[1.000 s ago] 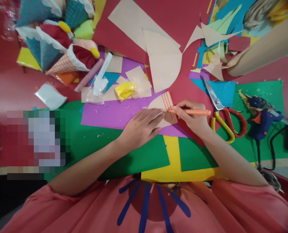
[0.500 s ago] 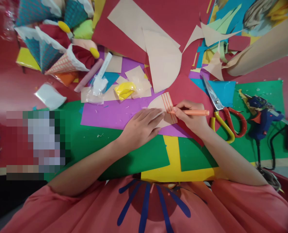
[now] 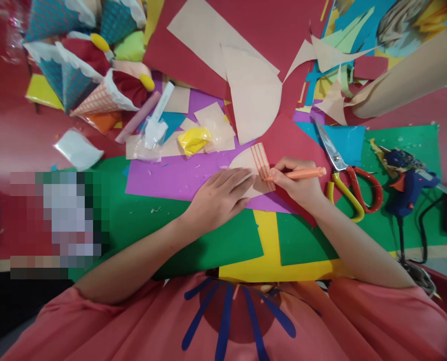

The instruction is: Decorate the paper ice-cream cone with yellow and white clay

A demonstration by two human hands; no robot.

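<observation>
My right hand (image 3: 297, 181) is closed around an orange felt-tip pen (image 3: 309, 173). Its tip touches a beige paper piece (image 3: 249, 160) with a curved edge, where several orange stripes (image 3: 261, 159) run side by side. My left hand (image 3: 221, 197) lies flat over the left part of that piece, fingers stretched out, hiding some of it. Under the beige piece are a purple sheet (image 3: 159, 178) and a red sheet (image 3: 291, 135). Just above it rests a larger beige half-round cutout (image 3: 255, 93).
Scissors (image 3: 339, 163) lie right of my right hand, with a blue glue gun (image 3: 409, 190) and its cable beyond. Decorated paper cones (image 3: 95, 98) are heaped at upper left. A yellow packet (image 3: 193, 140) and a rolled beige sheet (image 3: 407, 75) also lie about.
The pen tip has slid slightly down and left along the stripes, and the pen's rear end has tilted up a little. My left hand has stayed in place.
</observation>
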